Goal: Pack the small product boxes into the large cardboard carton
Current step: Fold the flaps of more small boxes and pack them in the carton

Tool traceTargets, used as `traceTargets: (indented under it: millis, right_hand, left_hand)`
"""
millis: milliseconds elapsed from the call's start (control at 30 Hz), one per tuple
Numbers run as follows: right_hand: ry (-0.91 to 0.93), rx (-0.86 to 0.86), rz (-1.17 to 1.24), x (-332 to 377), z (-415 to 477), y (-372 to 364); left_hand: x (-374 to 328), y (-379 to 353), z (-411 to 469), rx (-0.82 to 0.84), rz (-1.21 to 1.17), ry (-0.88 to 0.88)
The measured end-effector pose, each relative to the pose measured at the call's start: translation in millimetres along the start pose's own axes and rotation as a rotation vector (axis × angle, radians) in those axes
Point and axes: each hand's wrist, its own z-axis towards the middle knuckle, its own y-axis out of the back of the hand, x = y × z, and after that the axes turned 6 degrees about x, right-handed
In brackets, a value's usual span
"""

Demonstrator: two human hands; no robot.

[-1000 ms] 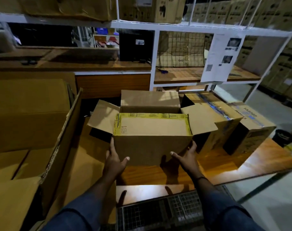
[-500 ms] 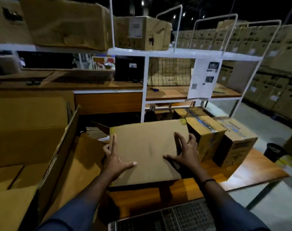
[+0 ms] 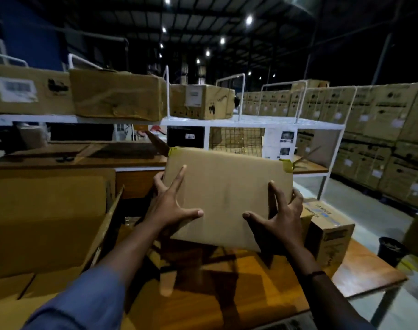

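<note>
- Head view: the large carton (image 3: 227, 186) is held up in the air over the middle of the wooden worktop (image 3: 360, 275). It touches nothing beneath it, and its shadow falls on the wood below.
- The carton is tilted, with one plain brown face turned to the camera. Yellow tape (image 3: 288, 165) wraps its two upper corners.
- The left hand (image 3: 170, 208) grips the carton's left edge. The forefinger lies straight up the face, the thumb reaches out across it, and the other fingers curl round the edge to the far side.
- The right hand (image 3: 282, 215) grips the right edge in the same way, with thumb and forefinger spread on the face and the rest hooked round the edge.
- The left arm wears a blue sleeve (image 3: 84, 298). The right wrist has a dark band (image 3: 315, 273).
- A taped box (image 3: 327, 232) with blue markings stands at the right edge of the worktop, just beside the right hand and partly behind it.
- A big open box (image 3: 48, 222) fills the left side, with one flap leaning toward the worktop.
- Behind the worktop stands a white shelf rack (image 3: 251, 121) with worn boxes (image 3: 117, 96) along its top and printed sheets (image 3: 280, 144) hung on one post.
- Stacked cartons (image 3: 382, 139) line the right wall.
- A black bin (image 3: 391, 250) stands on the floor past the worktop's right corner.
</note>
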Motion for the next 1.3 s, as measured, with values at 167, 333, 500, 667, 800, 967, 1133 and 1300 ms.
traceTargets:
  millis: [167, 333, 500, 667, 800, 967, 1133, 1300]
  right_hand:
    - [0.088, -0.11, 0.077, 64, 15, 24]
    - [0.166, -0.188, 0.171, 141, 18, 25]
    - [0.247, -0.211, 0.24, 219, 3, -7]
    - [0.283, -0.157, 0.318, 288, -26, -66]
    - [0.338, -0.116, 0.358, 334, -51, -109]
    - [0.394, -0.061, 0.365, 374, -77, -145]
    - [0.444, -0.019, 0.359, 398, -90, -161]
    - [0.475, -0.007, 0.391, 416, -100, -169]
  left_hand:
    - [-30, 80, 8, -0.123, 0.033, -0.106]
    - [-39, 166, -8, -0.258, 0.115, -0.161]
    - [-12, 245, -47, -0.34, 0.189, -0.142]
    - [44, 309, -96, -0.409, 0.255, -0.086]
    - [91, 344, -135, -0.425, 0.262, -0.02]
    - [142, 363, -172, -0.453, 0.229, 0.065]
    - [168, 372, -202, -0.496, 0.206, 0.115]
    - [170, 389, -226, -0.54, 0.228, 0.126]
